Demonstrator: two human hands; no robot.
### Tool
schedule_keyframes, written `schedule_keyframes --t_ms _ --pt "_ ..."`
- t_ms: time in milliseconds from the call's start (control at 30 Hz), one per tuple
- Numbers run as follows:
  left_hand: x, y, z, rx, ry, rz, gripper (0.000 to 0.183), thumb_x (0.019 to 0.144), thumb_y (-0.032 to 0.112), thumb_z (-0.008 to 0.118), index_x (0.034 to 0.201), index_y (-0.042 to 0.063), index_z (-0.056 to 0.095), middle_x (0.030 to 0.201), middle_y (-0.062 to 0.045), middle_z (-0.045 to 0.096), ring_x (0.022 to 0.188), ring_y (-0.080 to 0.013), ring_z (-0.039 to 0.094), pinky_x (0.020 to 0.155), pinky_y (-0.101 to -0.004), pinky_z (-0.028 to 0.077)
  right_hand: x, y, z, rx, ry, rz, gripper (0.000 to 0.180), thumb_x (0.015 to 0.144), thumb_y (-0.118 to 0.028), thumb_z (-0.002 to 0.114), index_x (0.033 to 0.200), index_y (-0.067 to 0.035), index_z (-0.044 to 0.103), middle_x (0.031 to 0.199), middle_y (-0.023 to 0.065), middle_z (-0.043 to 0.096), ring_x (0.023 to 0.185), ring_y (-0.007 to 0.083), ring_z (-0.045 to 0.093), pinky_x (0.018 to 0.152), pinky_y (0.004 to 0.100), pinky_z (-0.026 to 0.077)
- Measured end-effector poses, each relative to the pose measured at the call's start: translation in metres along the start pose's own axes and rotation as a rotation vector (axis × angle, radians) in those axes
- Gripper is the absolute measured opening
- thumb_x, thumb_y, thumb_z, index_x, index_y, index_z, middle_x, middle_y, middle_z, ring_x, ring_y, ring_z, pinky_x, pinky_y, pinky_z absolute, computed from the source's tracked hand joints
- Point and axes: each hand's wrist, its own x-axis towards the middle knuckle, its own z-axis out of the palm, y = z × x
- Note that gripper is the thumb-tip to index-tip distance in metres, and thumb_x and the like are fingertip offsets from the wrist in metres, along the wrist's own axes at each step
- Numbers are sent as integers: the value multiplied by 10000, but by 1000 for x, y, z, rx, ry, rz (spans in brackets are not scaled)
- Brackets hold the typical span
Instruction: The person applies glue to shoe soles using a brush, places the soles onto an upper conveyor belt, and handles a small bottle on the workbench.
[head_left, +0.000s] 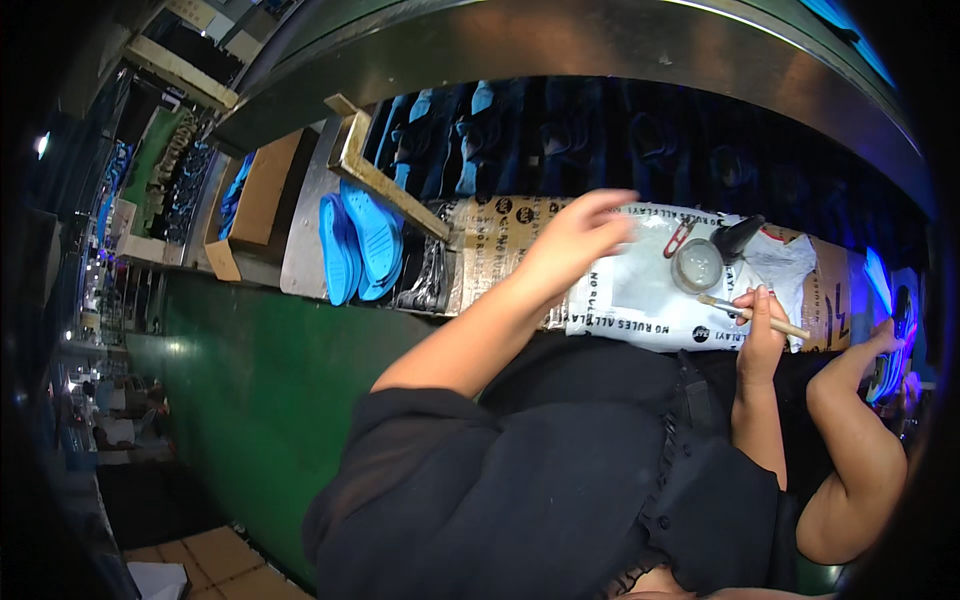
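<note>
My left hand (600, 225) is over the left part of a white printed plastic sheet (645, 330), slightly blurred, with its fingers apart and nothing visible in it. In my right hand (761, 319) is a wooden-handled brush (787, 325), its bristles pointing left, just below a round clear jar (697, 266) of pale contents. Beside the jar lie a red-handled tool (678, 238), a black tapered object (736, 236) and a crumpled white cloth (784, 259). Light blue shoe soles (371, 244) rest to the left of my left hand.
A metal bracket (390, 195) juts over the taped cardboard (491, 262). Behind the work surface, blue and dark shoe parts (472, 142) stand in rows below a metal edge (525, 45). An open carton (266, 195) is at left. A co-worker's arm (855, 375) is at right.
</note>
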Motion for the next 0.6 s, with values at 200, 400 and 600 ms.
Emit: schedule_keyframes --t_ms 200,400,600 --pt "-165 -107 -165 -184 1397 -226 770 793 353 716 1386 77 310 1268 -116 470 1107 -240 481 942 -416 395 10 4 33 102 -80 84 368 978 -257 491 753 5 618 695 38 585 614 85 464 594 228 378" --pt "-167 -131 -286 -866 1275 -190 650 785 263 736 1283 2 409 1229 -212 501 1109 -363 537 905 -418 502 13 -10 69 77 -225 74 379 973 -267 496 746 7 626 679 32 571 614 83 466 600 229 379" --pt "-158 -164 -307 -894 1361 -70 332 832 21 603 1150 -20 515 1138 -183 562 1032 -322 583 858 -384 544 9 -14 59 31 -142 78 388 964 -287 508 739 3 634 653 27 566 614 83 463 596 225 371"
